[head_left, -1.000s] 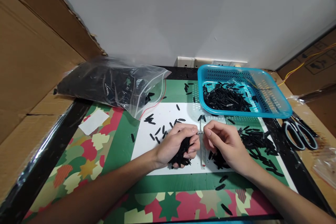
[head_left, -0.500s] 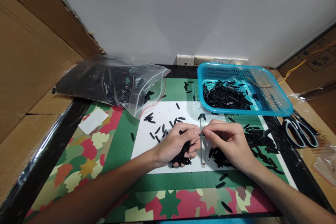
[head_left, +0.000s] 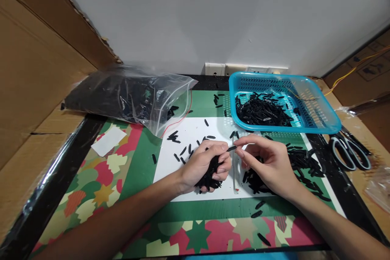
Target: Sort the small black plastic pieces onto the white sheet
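Observation:
My left hand (head_left: 211,162) is closed around a bunch of small, slim black pieces (head_left: 210,176), which stick out below the fingers. A single black piece (head_left: 232,148) juts from between the left thumb and forefinger. Its far end sits at the thumb and forefinger tips of my right hand (head_left: 265,160), which are pinched close about it. Under and beside the right hand lies a heap of similar black pieces (head_left: 254,180). Between the hands, a clear narrow strip (head_left: 236,178) rests on the white sheet (head_left: 189,191).
A blue perforated basket (head_left: 286,129) with many black pieces stands at the back right. Grey-and-black scissors (head_left: 347,154) lie beside it. A clear zip bag (head_left: 131,97) full of dark contents is at the back left, near a white paper scrap (head_left: 109,141). Loose pieces (head_left: 304,164) are scattered on the right.
The right fingertips have drawn slightly away from the left hand, and the black piece between them now shows more of its length. The left hand has hardly moved.

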The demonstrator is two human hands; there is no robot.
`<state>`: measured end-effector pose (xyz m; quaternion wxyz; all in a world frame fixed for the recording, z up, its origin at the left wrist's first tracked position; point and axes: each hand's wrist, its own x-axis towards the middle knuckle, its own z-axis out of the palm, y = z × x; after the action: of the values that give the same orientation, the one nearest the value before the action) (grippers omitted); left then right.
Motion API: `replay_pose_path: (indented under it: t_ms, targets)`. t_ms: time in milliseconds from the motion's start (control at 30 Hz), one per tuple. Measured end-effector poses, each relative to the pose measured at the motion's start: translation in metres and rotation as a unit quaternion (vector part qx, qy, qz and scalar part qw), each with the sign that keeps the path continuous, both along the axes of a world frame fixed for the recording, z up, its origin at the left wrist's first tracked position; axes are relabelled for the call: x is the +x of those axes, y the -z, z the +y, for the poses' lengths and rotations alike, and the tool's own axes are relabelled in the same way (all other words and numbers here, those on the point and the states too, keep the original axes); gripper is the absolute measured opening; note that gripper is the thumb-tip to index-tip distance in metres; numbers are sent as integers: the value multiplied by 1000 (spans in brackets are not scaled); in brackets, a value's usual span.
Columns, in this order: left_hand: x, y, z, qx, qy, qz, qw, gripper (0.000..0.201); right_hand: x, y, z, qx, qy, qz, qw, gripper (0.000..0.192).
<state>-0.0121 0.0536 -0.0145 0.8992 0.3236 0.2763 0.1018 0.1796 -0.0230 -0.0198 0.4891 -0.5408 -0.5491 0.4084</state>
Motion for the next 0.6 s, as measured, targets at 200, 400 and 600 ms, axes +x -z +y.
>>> replay_pose_path:
  t_ms: [200, 400, 600]
  targets:
    - [0, 0, 0, -1, 5, -2, 1000, 36, -2, 4, -1, 29, -16, -38, 999, 8]
    - [0, 1, 2, -7, -4, -13, 1000, 31, 19, -7, 1, 340, 96, -361, 863, 23]
    - [-1, 1, 4, -51, -9, -17, 999, 34, 71, -21, 14, 295, 347, -458, 763, 19]
